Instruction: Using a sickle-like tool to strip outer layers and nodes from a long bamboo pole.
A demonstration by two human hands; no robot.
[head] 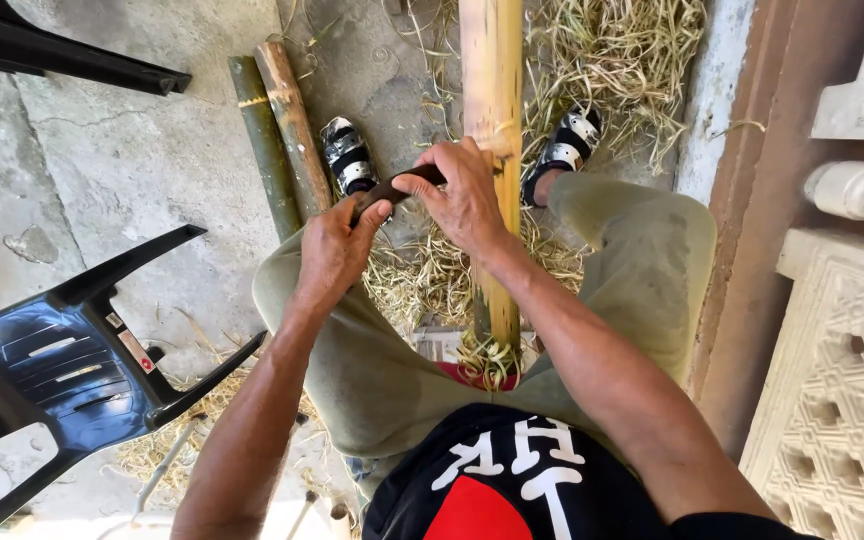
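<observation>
Cracked grey concrete [132, 160] spreads under me, littered with dry straw-like shavings [612, 50]. At the middle of it, my right hand [467, 195] is curled tight around the fore part of a dark blade tool [402, 185], thumb on top, pressing it against the pale bamboo pole [492, 80] that stands between my knees. My left hand [332, 250] is clenched on the near end of the same tool, fingers [367, 218] wrapped over the handle so that little of it shows. The tool lies crosswise to the pole, its far end hidden behind my right knuckles, where a curl of fibre lifts off the bamboo. The pole runs from the top edge down past my hands to a tuft of shavings by my lap. My legs in olive trousers [642, 270] frame it, and my sandalled feet [347, 155] rest on either side, the right one in the straw. Just left of my left foot lie two shorter bamboo lengths [277, 130], one green, one brown, touching side by side. Further left a dark blue plastic chair [62, 360] lies overturned, and to my right stands a carved pale stone balustrade [842, 330].
</observation>
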